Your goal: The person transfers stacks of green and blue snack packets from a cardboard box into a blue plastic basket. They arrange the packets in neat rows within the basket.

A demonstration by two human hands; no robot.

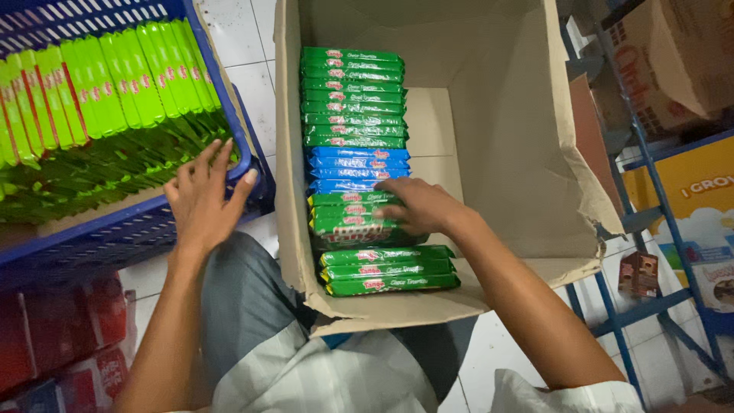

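A cardboard box (pixel 505 145) stands open on the floor with a row of dark green wafer packs (pixel 352 99) and a few blue packs (pixel 355 164) standing on edge inside. My right hand (pixel 417 205) is inside the box, fingers closed on a few green packs (pixel 348 222) near the row's front. My left hand (pixel 205 195) rests with fingers spread on the front rim of a blue plastic crate (pixel 153 229) at the left. That crate holds several light green packs (pixel 107 84).
Red packages (pixel 69 329) are stacked under the blue crate. A blue metal shelf frame (pixel 650 214) with cartons and a small brown pack (pixel 638 274) stands at the right. White floor tiles show between crate and box.
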